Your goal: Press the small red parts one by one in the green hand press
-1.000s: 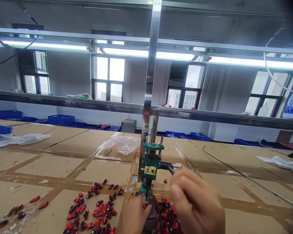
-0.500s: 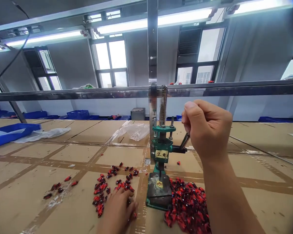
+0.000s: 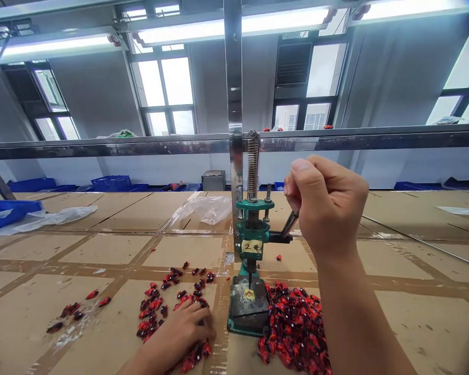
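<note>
Small red-and-black plastic parts [image 3: 150, 312] lie loose on the cardboard-covered table [image 3: 426, 328], in a scattered patch left of the green hand press [image 3: 252, 229] and a dense heap [image 3: 295, 328] right of its base. They look light, stiff and glossy, so they would likely skitter and are probably best pinched singly between the fingertips. The left hand [image 3: 175, 330] rests curled over the scattered patch, though whether it holds a part cannot be told. The right hand [image 3: 328, 205] is closed in a fist around the press's metal lever [image 3: 289, 225], well above the table
</note>
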The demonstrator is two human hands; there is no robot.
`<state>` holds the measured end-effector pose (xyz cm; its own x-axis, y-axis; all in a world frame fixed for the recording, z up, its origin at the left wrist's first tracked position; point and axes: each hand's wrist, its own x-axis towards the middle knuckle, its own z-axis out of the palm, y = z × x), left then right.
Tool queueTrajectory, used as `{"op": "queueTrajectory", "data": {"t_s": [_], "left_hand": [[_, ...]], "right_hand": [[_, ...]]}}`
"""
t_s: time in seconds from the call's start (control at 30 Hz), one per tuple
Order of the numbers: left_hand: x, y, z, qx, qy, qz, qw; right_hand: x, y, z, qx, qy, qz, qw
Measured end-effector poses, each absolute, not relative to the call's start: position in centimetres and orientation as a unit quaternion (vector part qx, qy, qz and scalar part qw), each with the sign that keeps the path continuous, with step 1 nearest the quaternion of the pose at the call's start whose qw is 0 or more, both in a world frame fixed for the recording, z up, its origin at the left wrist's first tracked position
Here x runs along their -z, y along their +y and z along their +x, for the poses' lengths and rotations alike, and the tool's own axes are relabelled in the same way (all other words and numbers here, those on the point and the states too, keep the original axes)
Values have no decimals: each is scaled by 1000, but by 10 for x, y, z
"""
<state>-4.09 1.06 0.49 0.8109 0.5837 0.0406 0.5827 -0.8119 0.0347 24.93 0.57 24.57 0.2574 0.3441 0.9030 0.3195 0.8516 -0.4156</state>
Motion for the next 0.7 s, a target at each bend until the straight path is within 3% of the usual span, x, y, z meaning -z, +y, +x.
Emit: {"op": "queueTrajectory", "data": {"t_s": [0.1, 0.17, 0.33, 0.43, 0.57, 0.7], "left_hand": [[3, 20, -53, -54, 331, 942, 35], [10, 24, -58, -114, 388, 908, 109], [27, 24, -49, -413, 539, 595, 430], [33, 12, -34, -538, 499, 327, 595], [38, -11, -23, -606, 420, 181, 651], [54, -42, -26, -579, 467, 208, 635]], "right_hand": [[-246, 5, 249, -16, -613, -271, 742], [-246, 5, 248, -23, -612, -268, 744], [-245, 6, 247, -33, -603, -261, 753], [-244, 6, 247, -35, -598, -260, 758], [-243, 8, 247, -34, -594, -254, 763], [-243, 11, 243, -35, -571, -250, 781]]}}
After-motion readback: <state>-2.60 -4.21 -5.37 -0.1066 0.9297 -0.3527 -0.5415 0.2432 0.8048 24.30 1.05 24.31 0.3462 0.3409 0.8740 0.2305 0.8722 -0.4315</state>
